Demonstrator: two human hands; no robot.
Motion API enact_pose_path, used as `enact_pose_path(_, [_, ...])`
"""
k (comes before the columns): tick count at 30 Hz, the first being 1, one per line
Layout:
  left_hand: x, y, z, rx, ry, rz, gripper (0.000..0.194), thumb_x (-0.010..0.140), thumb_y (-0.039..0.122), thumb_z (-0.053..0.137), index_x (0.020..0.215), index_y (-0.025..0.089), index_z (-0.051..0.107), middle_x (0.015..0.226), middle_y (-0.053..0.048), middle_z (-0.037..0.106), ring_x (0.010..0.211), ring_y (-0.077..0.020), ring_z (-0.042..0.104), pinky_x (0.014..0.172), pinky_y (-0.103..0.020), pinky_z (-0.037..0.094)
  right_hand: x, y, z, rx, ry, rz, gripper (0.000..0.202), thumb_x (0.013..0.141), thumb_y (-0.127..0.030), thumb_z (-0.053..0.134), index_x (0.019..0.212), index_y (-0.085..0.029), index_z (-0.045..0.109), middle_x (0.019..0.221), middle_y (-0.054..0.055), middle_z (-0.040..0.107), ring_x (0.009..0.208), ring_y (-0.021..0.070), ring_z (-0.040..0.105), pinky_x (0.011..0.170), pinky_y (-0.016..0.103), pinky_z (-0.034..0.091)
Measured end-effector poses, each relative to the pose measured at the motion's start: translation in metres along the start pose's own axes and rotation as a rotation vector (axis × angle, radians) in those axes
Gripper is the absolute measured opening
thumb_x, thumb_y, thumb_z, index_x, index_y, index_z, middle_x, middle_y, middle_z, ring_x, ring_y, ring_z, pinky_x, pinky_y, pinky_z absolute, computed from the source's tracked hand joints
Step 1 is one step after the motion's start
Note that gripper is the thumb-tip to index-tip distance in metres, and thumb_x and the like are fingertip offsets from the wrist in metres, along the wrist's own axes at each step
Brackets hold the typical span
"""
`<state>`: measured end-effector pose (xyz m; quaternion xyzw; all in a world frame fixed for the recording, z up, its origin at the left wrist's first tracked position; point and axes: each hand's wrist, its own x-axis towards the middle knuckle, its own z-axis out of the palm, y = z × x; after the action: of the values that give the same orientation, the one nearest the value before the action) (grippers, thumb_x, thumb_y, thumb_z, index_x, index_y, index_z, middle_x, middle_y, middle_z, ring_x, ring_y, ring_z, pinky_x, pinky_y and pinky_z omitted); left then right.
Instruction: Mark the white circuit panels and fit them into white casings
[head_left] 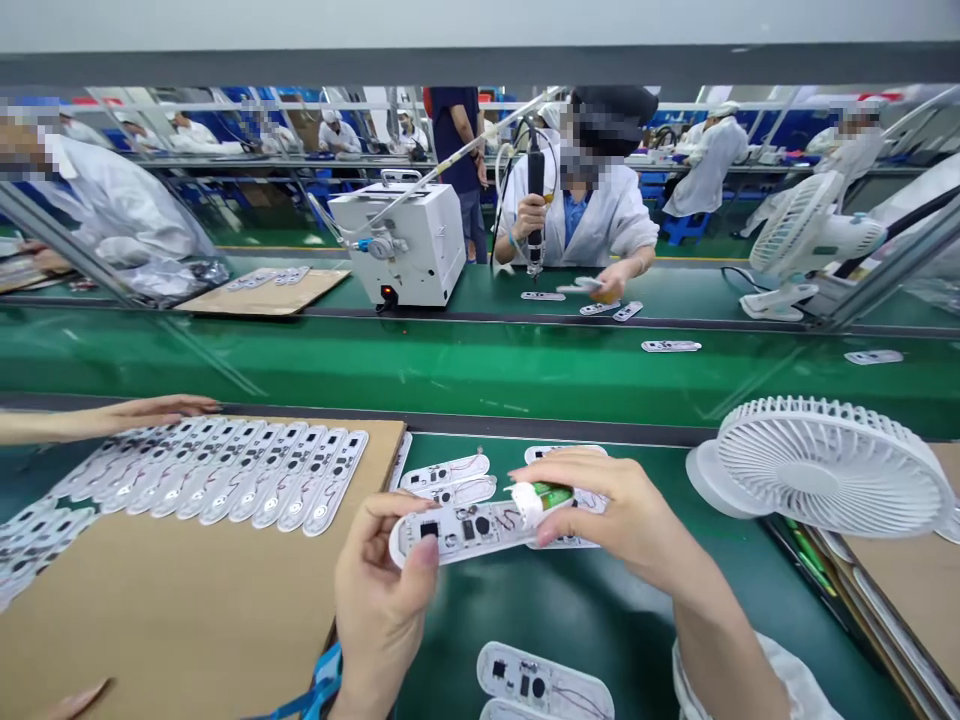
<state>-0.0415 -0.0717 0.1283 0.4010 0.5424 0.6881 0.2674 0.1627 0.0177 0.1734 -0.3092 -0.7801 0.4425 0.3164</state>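
Note:
My left hand point(386, 590) grips the near end of a long white plastic casing point(461, 532) with rounded ends, thumb on top. Inside the casing show a circuit board, black components and thin reddish wires. At its right end my right hand point(622, 510) is closed, fingers around a small green piece point(553, 494) with a white part beside it; its kind is unclear. Behind them lie several similar casings point(446, 470) on the green bench, partly covered by my right hand. Closer to me lie more casings point(544, 685).
Cardboard point(225, 600) at left carries rows of casings point(277, 470), with another person's hand point(165, 408) over them. A white fan point(825, 470) stands at right. Beyond the green conveyor point(450, 365), a co-worker point(577, 210) holds an electric screwdriver point(535, 190) beside a white machine point(405, 240).

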Motion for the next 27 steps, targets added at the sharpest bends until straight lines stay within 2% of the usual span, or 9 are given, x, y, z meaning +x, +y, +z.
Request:
enact_pose_path(4, [0.001, 0.009, 0.004, -0.013, 0.078, 0.046, 0.033, 0.069, 0.049, 0.077, 0.080, 0.022, 0.061, 0.079, 0.000, 0.060, 0.072, -0.0156, 0.060, 0.060, -0.022, 0.052, 0.004, 0.002, 0.016, -0.059, -0.035, -0.138, 0.030, 0.075, -0.023, 0.080, 0.103, -0.030, 0.074, 0.099, -0.002, 0.076, 0.092, 0.0205, 0.066, 0.105, 0.041, 0.041])
enact_pose_path(9, [-0.001, 0.015, 0.005, 0.027, 0.080, 0.052, 0.038, 0.068, 0.054, 0.076, 0.081, 0.022, 0.058, 0.079, 0.000, 0.058, 0.071, -0.0163, 0.060, 0.059, -0.024, 0.053, 0.008, 0.003, 0.023, -0.028, -0.056, -0.108, 0.032, 0.078, -0.028, 0.077, 0.109, -0.032, 0.072, 0.103, -0.002, 0.076, 0.094, 0.0209, 0.069, 0.116, 0.050, 0.027])
enact_pose_path(15, [-0.002, 0.018, 0.006, -0.023, 0.039, 0.065, 0.032, 0.069, 0.046, 0.079, 0.081, 0.023, 0.061, 0.079, 0.000, 0.060, 0.073, -0.0158, 0.061, 0.061, -0.024, 0.053, 0.009, 0.003, 0.022, -0.010, -0.086, -0.062, 0.025, 0.079, -0.030, 0.076, 0.103, -0.035, 0.074, 0.098, -0.005, 0.077, 0.093, 0.0193, 0.070, 0.119, 0.049, 0.023])
enact_pose_path(18, [-0.003, 0.021, 0.008, -0.056, 0.051, 0.062, 0.030, 0.068, 0.043, 0.080, 0.081, 0.022, 0.062, 0.080, 0.001, 0.061, 0.073, -0.0142, 0.062, 0.063, -0.022, 0.053, 0.007, 0.003, 0.023, -0.040, -0.082, -0.096, 0.025, 0.082, -0.031, 0.073, 0.106, -0.034, 0.073, 0.099, -0.005, 0.077, 0.096, 0.0191, 0.070, 0.120, 0.047, 0.022])
enact_pose_path(20, [-0.001, 0.023, 0.010, -0.076, 0.083, 0.037, 0.031, 0.068, 0.043, 0.081, 0.082, 0.022, 0.062, 0.080, 0.001, 0.062, 0.071, -0.0133, 0.062, 0.062, -0.021, 0.053, 0.003, 0.003, 0.027, -0.096, -0.082, -0.140, 0.029, 0.083, -0.031, 0.072, 0.112, -0.034, 0.070, 0.107, -0.004, 0.075, 0.100, 0.0202, 0.068, 0.119, 0.047, 0.023])
enact_pose_path(22, [0.003, 0.025, 0.012, -0.096, 0.110, -0.002, 0.034, 0.068, 0.045, 0.080, 0.083, 0.021, 0.062, 0.076, 0.001, 0.062, 0.066, -0.0125, 0.061, 0.058, -0.020, 0.051, 0.000, 0.002, 0.034, -0.164, -0.057, -0.162, 0.041, 0.084, -0.029, 0.071, 0.124, -0.031, 0.064, 0.119, 0.001, 0.071, 0.110, 0.0240, 0.064, 0.116, 0.048, 0.027])
enact_pose_path(24, [0.008, 0.027, 0.015, -0.099, 0.098, -0.041, 0.035, 0.068, 0.045, 0.080, 0.085, 0.021, 0.062, 0.070, 0.002, 0.060, 0.059, -0.0111, 0.058, 0.054, -0.020, 0.048, -0.002, 0.002, 0.044, -0.208, 0.010, -0.131, 0.043, 0.085, -0.026, 0.068, 0.127, -0.024, 0.061, 0.122, 0.006, 0.068, 0.115, 0.0286, 0.060, 0.108, 0.048, 0.038])
enact_pose_path(26, [0.013, 0.028, 0.018, -0.051, 0.053, -0.049, 0.034, 0.068, 0.040, 0.080, 0.090, 0.021, 0.062, 0.065, 0.005, 0.053, 0.057, -0.0099, 0.053, 0.055, -0.020, 0.046, 0.000, 0.000, 0.053, -0.142, 0.022, -0.013, 0.026, 0.086, -0.023, 0.062, 0.111, -0.020, 0.068, 0.103, 0.007, 0.073, 0.098, 0.0276, 0.065, 0.089, 0.042, 0.049])
enact_pose_path(27, [0.015, 0.028, 0.020, 0.010, 0.020, -0.047, 0.035, 0.069, 0.037, 0.079, 0.096, 0.022, 0.062, 0.065, 0.006, 0.048, 0.058, -0.0097, 0.050, 0.056, -0.021, 0.045, 0.001, 0.000, 0.057, -0.043, 0.001, 0.066, 0.017, 0.087, -0.025, 0.059, 0.100, -0.019, 0.070, 0.088, 0.005, 0.073, 0.085, 0.0244, 0.066, 0.078, 0.037, 0.051])
